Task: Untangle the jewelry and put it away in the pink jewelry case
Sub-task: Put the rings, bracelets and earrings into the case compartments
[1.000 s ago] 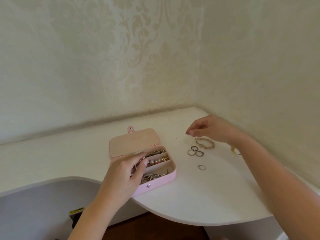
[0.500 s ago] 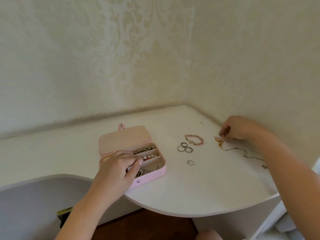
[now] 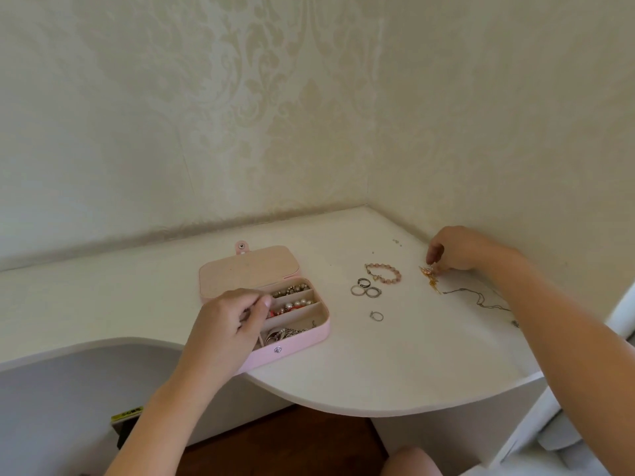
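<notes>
White corner desk (image 3: 378,365), set against patterned wallpaper, carries the pink jewelry case (image 3: 292,352) at its curved front edge. The case is open and its compartments hold beads, pearls and silver pieces. The left hand (image 3: 226,324) curls over the case's left end, thumb meeting forefinger; whether it holds anything is unclear. Toward the desk's back corner lie three rings (image 3: 366,288), a single ring (image 3: 377,316) and a pink bead bracelet (image 3: 383,273). At the right edge the right hand (image 3: 460,249) pinches a gold ornament (image 3: 429,274), with a thin chain (image 3: 481,298) beside it.
</notes>
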